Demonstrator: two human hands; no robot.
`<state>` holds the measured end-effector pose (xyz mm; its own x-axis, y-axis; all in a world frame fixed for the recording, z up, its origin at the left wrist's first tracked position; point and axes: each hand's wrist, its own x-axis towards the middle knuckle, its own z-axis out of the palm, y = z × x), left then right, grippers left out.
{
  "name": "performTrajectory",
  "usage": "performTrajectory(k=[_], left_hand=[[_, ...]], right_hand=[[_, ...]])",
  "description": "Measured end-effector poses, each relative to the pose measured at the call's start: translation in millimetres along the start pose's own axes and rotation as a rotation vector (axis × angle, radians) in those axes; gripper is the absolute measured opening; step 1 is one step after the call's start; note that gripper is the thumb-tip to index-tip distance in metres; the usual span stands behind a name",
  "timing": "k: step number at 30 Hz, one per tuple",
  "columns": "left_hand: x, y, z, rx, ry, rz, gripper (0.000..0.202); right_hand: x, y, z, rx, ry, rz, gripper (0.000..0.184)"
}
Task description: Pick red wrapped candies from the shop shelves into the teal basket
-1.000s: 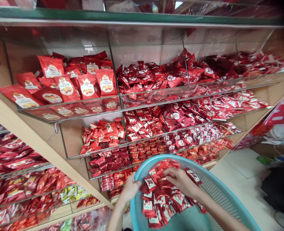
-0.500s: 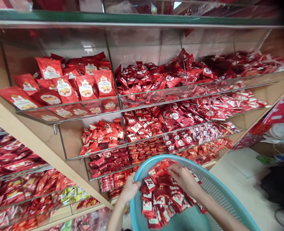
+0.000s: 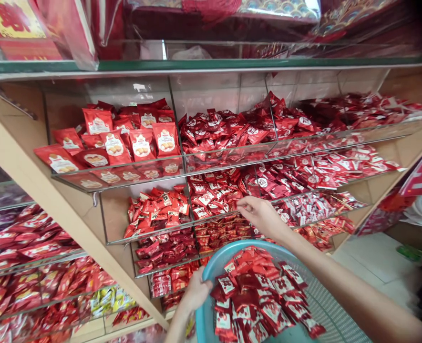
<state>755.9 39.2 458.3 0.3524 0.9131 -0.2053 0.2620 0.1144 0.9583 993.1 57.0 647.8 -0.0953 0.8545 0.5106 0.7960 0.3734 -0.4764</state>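
My left hand (image 3: 196,290) grips the left rim of a blue plastic basket (image 3: 208,267), thumb over the edge. Inside lies a heap of small red candy packets (image 3: 264,300), some plain red, others with white printed panels. My right hand (image 3: 259,214) reaches forward above the basket's far rim. Its fingers are loosely bent and slightly apart, with nothing visible in them. The fingertips are in front of a shelf compartment of red and white wrapped sweets (image 3: 211,197), close to its clear front panel; I cannot tell whether they touch.
Clear dividers split the stepped shelves into compartments of red packets, including larger biscuit packets (image 3: 114,143) at upper left. A green-edged glass shelf (image 3: 211,65) runs overhead. A slanting wooden post (image 3: 71,209) separates another candy rack at left. Tiled floor (image 3: 364,257) shows at right.
My right hand has left the packets in the basket and moved up and forward to the shelf. The left hand keeps its hold on the rim. The view has tilted up a little.
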Motion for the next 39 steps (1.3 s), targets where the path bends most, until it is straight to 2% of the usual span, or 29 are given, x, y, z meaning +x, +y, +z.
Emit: performTrajectory(k=[3,7,12,16,22,25,28,31,36,39], left_hand=[[-1.6,3.1,0.2,-0.005,-0.004,-0.002,0.031],[-2.0,3.9,0.5,-0.019,0.013,-0.041,0.03],[-1.3,0.7,0.5,-0.036,0.007,-0.01,0.037],[-1.9,2.2,0.7,-0.094,-0.04,0.016,0.044],[-3.2,6.2,-0.3,-0.092,-0.071,0.017,0.041],[-2.5,4.9,-0.5,-0.073,-0.067,0.013,0.039],[-1.6,3.0,-0.1,-0.05,-0.044,0.016,0.036],[-2.4,4.1,0.8,-0.019,0.002,-0.008,0.031],[-5.5,11.1,1.8,0.008,0.01,-0.019,0.03],[-6.2,12.8,1.8,0.014,0.014,-0.023,0.031]], right_hand=[[30.0,0.7,11.4,-0.038,-0.062,-0.029,0.015],[55.3,-0.6,25.1,-0.135,-0.235,0.054,0.018],[67.6,-26.9,35.7,-0.319,-0.412,0.13,0.031],[71.7,-45.3,43.0,-0.383,-0.446,0.167,0.028],[72.3,-45.9,45.0,-0.452,-0.432,0.159,0.032],[67.6,-44.0,43.2,-0.486,-0.402,0.112,0.027],[61.1,-43.3,40.9,-0.528,-0.366,0.052,0.018],[56.7,-44.3,37.6,-0.565,-0.33,-0.001,0.023],[57.1,-47.7,22.0,-0.597,-0.268,-0.032,0.029],[55.8,-46.4,5.1,-0.544,-0.173,-0.033,0.027]])
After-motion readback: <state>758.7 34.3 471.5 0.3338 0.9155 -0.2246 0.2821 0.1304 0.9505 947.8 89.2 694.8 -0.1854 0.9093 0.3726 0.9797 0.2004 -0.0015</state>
